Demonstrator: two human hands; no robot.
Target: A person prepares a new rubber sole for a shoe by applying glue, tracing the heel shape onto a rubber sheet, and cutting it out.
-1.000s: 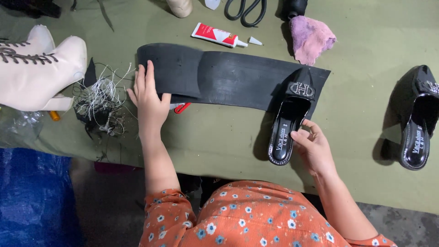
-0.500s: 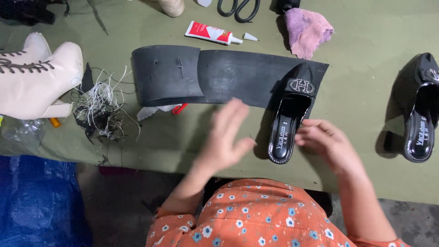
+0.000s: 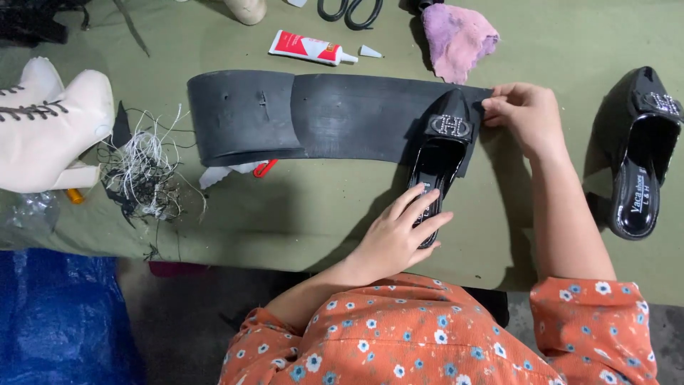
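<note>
Left hand [image 3: 395, 239] lies flat on the heel end of the black mule shoe [image 3: 436, 167], fingers spread and resting on the insole, no closed grasp. Right hand [image 3: 524, 114] pinches at the toe end, fingertips touching the shoe's tip and the right edge of the black rubber strip [image 3: 320, 117]; cannot tell which of the two it actually holds. Shoe lies toe-up on the strip's right end, metal buckle facing the camera. Strip runs flat across the green table [image 3: 570, 43]. Second black mule [image 3: 645, 153] sits well apart to the right. Pink cloth [image 3: 459, 36] just above the strip, glue tube [image 3: 310, 48] near it, thread tangle [image 3: 146, 167] and cream boot [image 3: 50, 128] at left.
</note>
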